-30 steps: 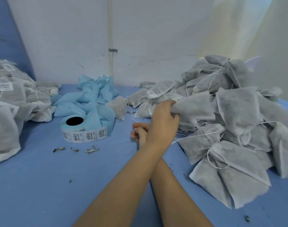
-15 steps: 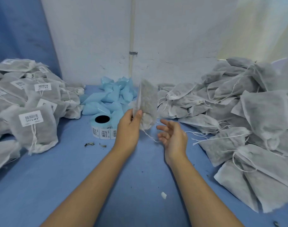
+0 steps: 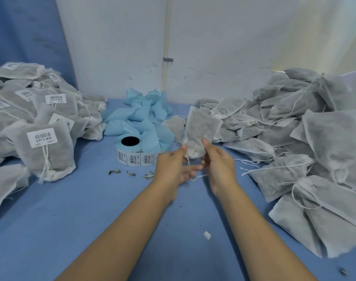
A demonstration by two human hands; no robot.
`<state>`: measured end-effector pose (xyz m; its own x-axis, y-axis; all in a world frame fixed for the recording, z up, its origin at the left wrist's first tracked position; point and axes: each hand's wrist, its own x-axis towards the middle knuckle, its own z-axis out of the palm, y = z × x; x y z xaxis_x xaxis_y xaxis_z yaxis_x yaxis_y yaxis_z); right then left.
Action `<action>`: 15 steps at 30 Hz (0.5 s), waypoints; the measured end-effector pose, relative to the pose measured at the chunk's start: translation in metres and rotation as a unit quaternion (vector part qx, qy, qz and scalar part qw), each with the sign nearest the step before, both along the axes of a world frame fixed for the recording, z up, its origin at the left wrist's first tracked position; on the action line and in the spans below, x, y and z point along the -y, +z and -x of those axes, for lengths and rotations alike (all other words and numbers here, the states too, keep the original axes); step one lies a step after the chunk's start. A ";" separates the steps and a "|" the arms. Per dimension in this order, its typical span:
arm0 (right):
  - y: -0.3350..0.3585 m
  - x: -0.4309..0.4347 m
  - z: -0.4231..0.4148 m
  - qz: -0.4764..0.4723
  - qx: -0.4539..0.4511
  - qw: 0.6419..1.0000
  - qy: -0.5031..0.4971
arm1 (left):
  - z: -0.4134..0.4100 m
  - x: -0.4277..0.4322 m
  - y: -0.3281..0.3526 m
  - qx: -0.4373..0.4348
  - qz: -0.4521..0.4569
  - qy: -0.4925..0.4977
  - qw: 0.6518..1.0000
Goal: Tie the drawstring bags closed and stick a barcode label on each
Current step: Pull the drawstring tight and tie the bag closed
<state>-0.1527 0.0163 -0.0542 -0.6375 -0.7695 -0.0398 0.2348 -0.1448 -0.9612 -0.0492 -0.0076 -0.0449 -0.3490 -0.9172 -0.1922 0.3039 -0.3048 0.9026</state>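
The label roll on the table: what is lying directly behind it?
Behind the label roll lies a heap of crumpled light blue paper strip, partly draped over the roll's far edge. Anything under that heap is covered and cannot be seen.

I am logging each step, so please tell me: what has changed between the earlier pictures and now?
The left hand pulled one bag out of the right pile and carried it to the middle. The right hand rose from the table and now pinches its lower end. The label roll and the labelled pile stayed.
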 end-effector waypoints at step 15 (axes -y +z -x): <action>-0.004 0.005 -0.018 -0.044 -0.053 0.995 -0.067 | -0.008 0.012 -0.013 0.032 0.033 0.017 0.999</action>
<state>-0.1351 0.0112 -0.0585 -0.7386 -0.6734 -0.0307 0.1164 -0.0826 -0.9898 -0.0412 -0.0199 -0.0576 -0.3072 -0.9396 -0.1512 0.2535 -0.2339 0.9386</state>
